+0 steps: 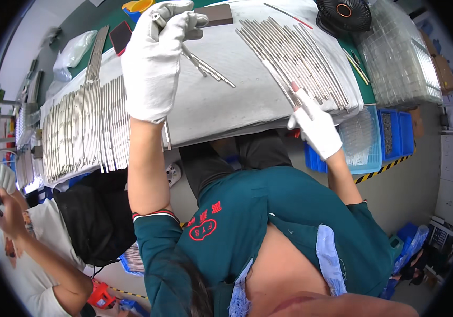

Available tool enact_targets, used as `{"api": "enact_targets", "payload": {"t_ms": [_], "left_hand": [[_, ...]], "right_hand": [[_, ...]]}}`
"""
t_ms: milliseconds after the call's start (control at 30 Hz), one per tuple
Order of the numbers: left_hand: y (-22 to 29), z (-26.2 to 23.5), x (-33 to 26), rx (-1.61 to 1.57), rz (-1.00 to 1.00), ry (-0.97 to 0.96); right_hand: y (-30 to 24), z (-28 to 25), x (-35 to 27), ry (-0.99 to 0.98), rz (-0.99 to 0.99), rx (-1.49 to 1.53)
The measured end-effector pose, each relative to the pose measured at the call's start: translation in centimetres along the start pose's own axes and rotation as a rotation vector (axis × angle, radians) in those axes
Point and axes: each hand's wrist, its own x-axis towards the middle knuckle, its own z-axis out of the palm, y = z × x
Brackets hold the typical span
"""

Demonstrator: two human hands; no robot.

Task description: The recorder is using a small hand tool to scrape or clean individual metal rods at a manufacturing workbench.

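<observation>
Metal rods (300,58) lie side by side on the cloth-covered counter (210,113), one row at the right and a longer one at the left. Above the counter, the gloved left hand (154,68) has its grip closed around a few loose rods (218,75), their ends slanting out rightward. At the right row's near end, the gloved right hand (317,128) reaches its fingers over the rods; whether its grip pinches one, I cannot tell.

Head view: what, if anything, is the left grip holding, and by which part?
A metal rod, apparently near the end that shows at the left grip; the rest is hidden.
</observation>
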Motion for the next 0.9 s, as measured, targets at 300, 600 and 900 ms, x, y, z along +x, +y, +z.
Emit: {"api": "enact_targets", "payload": {"t_ms": [300,600,900], "left_hand": [[-0.3,2.0,-6.4,-0.134,-0.376,0.241],[-5.0,2.7,-16.3,-0.466,-1.188,-0.077],[-7.5,2.5,-17.4,-0.661,-1.274,-0.041]], "right_hand": [[2.6,3.3,-0.7,-0.13,-0.173,-0.527],[2.2,3.2,-0.9,-0.211,-0.115,-0.513],[3.9,4.3,-1.2,-0.132,-0.217,-0.616]]}}
